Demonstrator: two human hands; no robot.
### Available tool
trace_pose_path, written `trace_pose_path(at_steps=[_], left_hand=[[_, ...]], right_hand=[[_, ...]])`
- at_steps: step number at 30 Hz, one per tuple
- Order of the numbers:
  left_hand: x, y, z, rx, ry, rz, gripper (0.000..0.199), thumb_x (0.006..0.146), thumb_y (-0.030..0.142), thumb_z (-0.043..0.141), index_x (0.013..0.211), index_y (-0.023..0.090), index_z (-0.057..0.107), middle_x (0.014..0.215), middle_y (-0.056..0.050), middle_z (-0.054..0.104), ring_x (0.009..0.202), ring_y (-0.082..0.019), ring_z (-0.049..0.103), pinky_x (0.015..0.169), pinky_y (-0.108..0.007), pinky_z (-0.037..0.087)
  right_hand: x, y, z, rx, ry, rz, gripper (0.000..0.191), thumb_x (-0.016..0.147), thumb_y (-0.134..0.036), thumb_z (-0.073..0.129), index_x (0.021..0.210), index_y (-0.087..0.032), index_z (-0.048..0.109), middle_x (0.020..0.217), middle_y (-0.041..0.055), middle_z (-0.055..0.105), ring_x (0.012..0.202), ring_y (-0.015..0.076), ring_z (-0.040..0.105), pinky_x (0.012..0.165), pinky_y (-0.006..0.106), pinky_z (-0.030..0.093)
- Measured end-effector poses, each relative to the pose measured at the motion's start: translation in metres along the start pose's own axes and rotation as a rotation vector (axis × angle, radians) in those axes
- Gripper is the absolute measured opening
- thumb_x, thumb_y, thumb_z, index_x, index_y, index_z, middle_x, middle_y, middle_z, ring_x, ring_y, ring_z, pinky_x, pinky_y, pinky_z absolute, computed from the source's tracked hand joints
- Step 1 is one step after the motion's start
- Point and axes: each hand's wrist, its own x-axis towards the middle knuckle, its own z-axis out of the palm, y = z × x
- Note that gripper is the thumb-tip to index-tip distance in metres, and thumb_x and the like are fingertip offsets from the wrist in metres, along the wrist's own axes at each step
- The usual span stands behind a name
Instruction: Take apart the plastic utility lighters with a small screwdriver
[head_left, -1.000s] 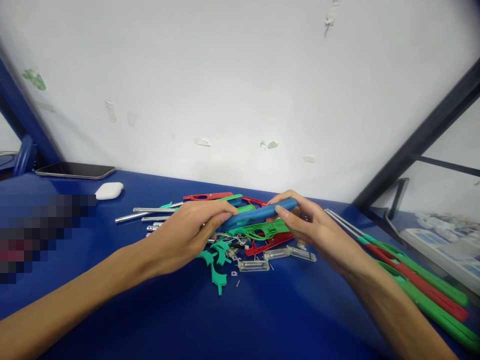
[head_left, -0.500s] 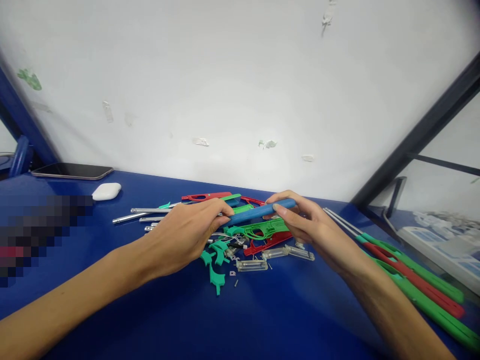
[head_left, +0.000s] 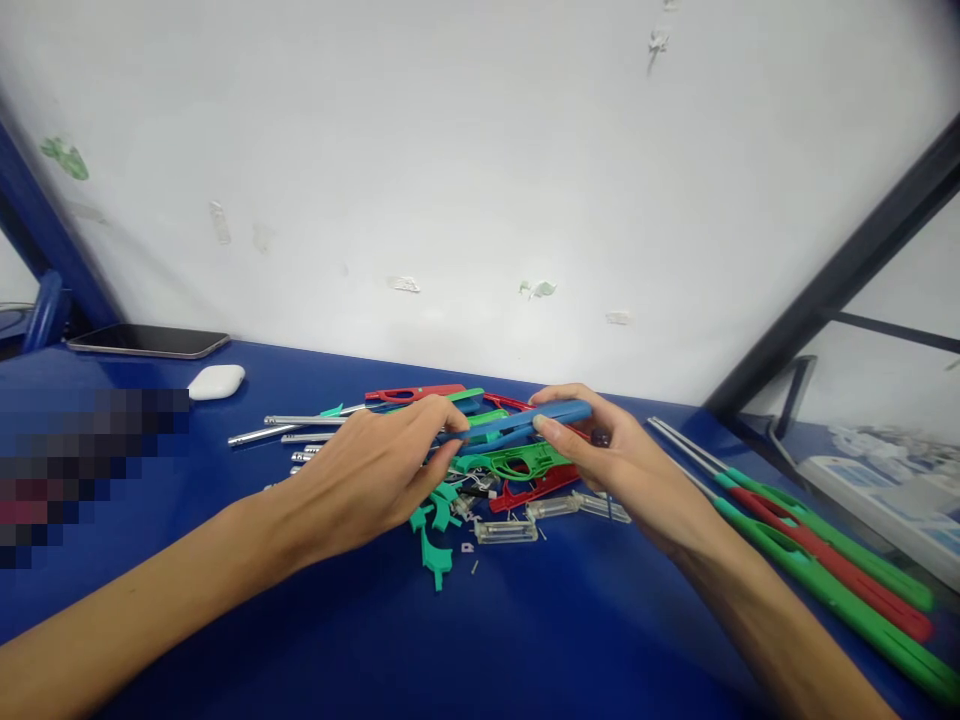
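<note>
Both hands hold a blue lighter casing (head_left: 504, 428) above the pile of parts. Its two long halves show a gap between them toward the right end. My left hand (head_left: 390, 455) pinches the left end between thumb and fingers. My right hand (head_left: 600, 440) grips the other end, its thumb on the near side. A dark rounded tip (head_left: 601, 437) shows against the right palm; the rest of that object is mostly hidden. Underneath lie a green casing half (head_left: 529, 460), a red casing half (head_left: 536, 490), teal triggers (head_left: 435, 555) and clear fuel tanks (head_left: 506, 532).
Metal lighter tubes (head_left: 304, 421) lie left of the pile. Whole lighters, green and red (head_left: 825, 560), rest on the right side of the blue table (head_left: 360, 640). A phone (head_left: 150, 341) and a white earbud case (head_left: 217, 381) are at the back left, before the white wall.
The blue casing has turned in my hands, and a gap now shows between its halves. A dark rounded tip has come into sight at my right palm.
</note>
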Motion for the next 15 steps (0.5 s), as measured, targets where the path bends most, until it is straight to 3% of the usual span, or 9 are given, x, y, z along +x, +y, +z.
trace_pose_path(at_steps=[5,10,15], left_hand=[[-0.0013,-0.0038,0.0016,-0.028,-0.019,-0.036,0.013,0.106,0.028,0.039,0.107,0.023,0.051,0.071,0.007,0.058,0.046,-0.012,0.042,0.051,-0.029,0.029],[0.0001,-0.0087,-0.0014,-0.070,-0.033,-0.096,0.009,0.106,0.030,0.042,0.108,0.024,0.049,0.080,0.004,0.065,0.054,-0.012,0.052,0.053,-0.028,0.034],[0.0017,-0.0058,-0.0032,-0.110,-0.018,-0.176,0.011,0.108,0.034,0.042,0.107,0.024,0.048,0.072,0.006,0.062,0.052,-0.011,0.051,0.054,-0.028,0.036]], right_hand=[[-0.0001,0.0025,0.0040,0.068,0.011,-0.011,0.042,0.089,-0.062,0.074,0.117,-0.033,0.066,0.082,-0.0017,0.060,0.063,0.0134,0.052,0.050,0.025,0.035],[-0.0037,-0.0009,0.0087,0.163,-0.019,-0.005,0.045,0.089,-0.055,0.076,0.126,-0.035,0.062,0.112,0.0058,0.072,0.095,0.0254,0.071,0.071,0.037,0.058],[-0.0043,-0.0046,0.0082,0.222,-0.037,0.028,0.047,0.087,-0.054,0.079,0.128,-0.035,0.065,0.124,0.0066,0.072,0.107,0.0286,0.071,0.082,0.042,0.061]])
